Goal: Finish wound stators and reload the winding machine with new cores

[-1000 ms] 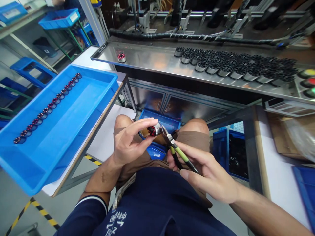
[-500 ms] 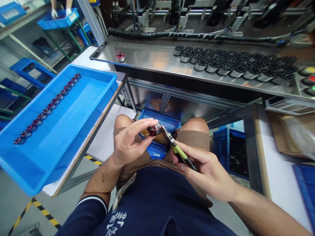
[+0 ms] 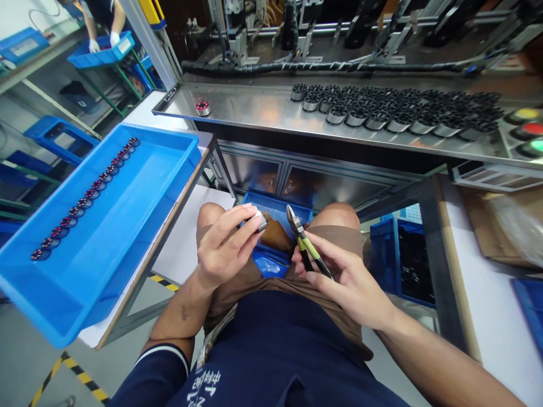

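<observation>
The left hand (image 3: 223, 249) is closed on a metal part (image 3: 259, 222), pinched between thumb and fingertips so that only its silver end shows. The part sits over the lap, just beside the left knee. The right hand (image 3: 348, 282) is wrapped around the handles of the cutters (image 3: 302, 240), with the forefinger laid along them. The blades point up and away and stand clear of the part, with a gap between the two. We cannot tell whether the blades are fully closed.

We judge the step in hand to be the set-up for a cut: part and tool are both gripped, but they are not engaged. We judge that a cut would call for three things:

1. Turn the part until the spot to be trimmed faces the blades.
2. Open the blades.
3. Bring the tips in close to the exposed end while keeping clear of the fingers (image 3: 241, 213) around it.

Below the hands, between the knees, sits a blue bin (image 3: 271, 265) with something brown inside. To the left, a blue tray (image 3: 139, 215) holds a row of wound parts (image 3: 87, 192) along its left side. Ahead, the steel counter (image 3: 254, 113) carries a single wound part (image 3: 202, 106) at the left. A group of dark rings (image 3: 394, 110) lies well apart from it to the right. Coloured buttons (image 3: 528, 130) sit at the far right end. At the upper left, another person's gloved hands (image 3: 104, 40) are at a second blue tray.
</observation>
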A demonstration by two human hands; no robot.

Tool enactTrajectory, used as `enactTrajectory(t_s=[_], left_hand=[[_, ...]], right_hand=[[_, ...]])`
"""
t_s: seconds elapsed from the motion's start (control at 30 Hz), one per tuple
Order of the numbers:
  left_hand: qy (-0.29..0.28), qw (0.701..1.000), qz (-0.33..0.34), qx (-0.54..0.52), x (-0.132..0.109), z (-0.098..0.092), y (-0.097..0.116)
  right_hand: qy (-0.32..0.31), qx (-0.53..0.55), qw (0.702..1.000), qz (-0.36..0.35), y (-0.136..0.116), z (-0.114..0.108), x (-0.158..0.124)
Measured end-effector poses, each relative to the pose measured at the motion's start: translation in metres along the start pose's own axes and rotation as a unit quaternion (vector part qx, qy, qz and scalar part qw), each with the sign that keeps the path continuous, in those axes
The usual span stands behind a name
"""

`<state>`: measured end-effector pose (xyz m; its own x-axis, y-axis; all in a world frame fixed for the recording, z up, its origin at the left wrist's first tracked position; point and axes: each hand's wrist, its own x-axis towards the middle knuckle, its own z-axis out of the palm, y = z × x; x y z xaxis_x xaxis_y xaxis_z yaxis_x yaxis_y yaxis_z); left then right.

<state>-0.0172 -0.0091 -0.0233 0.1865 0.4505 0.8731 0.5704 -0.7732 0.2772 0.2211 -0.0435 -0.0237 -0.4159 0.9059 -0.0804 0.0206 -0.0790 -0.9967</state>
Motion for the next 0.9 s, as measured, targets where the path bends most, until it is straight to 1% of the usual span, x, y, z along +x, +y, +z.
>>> enactTrajectory(t_s=[0.03,0.07,0.1,0.13,0.17,0.23,0.27,0.3,0.33,0.4,0.47,0.57,0.77,0.9], left_hand=[[0.012,0.998,-0.046,-0.042,-0.002,0.001,-0.001],[0.025,0.989,-0.105,-0.101,-0.003,0.002,-0.002],[0.038,0.968,-0.174,-0.174,-0.005,0.003,-0.004],[0.045,0.934,-0.245,-0.254,-0.007,0.004,-0.007],[0.048,0.889,-0.311,-0.332,-0.008,0.004,-0.009],[0.040,0.793,-0.413,-0.445,-0.010,0.004,-0.013],[0.036,0.752,-0.451,-0.479,-0.011,0.003,-0.015],[0.034,0.719,-0.478,-0.503,-0.011,0.003,-0.015],[0.037,0.695,-0.494,-0.521,-0.011,0.003,-0.015],[0.049,0.663,-0.506,-0.551,-0.010,0.003,-0.013],[0.056,0.644,-0.507,-0.571,-0.009,0.003,-0.011],[0.056,0.633,-0.509,-0.581,-0.008,0.002,-0.009],[0.063,0.635,-0.515,-0.572,-0.009,0.001,-0.009],[0.069,0.636,-0.509,-0.576,-0.009,0.000,-0.009]], right_hand=[[0.001,0.001,1.000,0.004,0.000,0.000,0.000],[0.002,0.002,1.000,0.008,0.000,0.000,-0.001],[0.003,0.002,1.000,0.013,0.001,-0.001,-0.001],[0.005,0.002,1.000,0.018,0.001,-0.002,-0.002],[0.006,0.002,1.000,0.021,0.002,-0.003,-0.002],[0.006,0.006,1.000,0.026,0.005,-0.004,-0.003],[0.005,0.011,0.999,0.029,0.006,-0.004,-0.003],[0.003,0.016,0.999,0.034,0.007,-0.004,-0.004],[0.001,0.021,0.999,0.038,0.009,-0.004,-0.004],[-0.006,0.027,0.999,0.046,0.011,-0.004,-0.004],[-0.011,0.029,0.998,0.053,0.012,-0.004,-0.004],[-0.012,0.039,0.997,0.058,0.013,-0.005,-0.005],[-0.019,0.044,0.997,0.053,0.012,-0.003,-0.004],[-0.018,0.038,0.998,0.050,0.018,0.000,-0.004]])
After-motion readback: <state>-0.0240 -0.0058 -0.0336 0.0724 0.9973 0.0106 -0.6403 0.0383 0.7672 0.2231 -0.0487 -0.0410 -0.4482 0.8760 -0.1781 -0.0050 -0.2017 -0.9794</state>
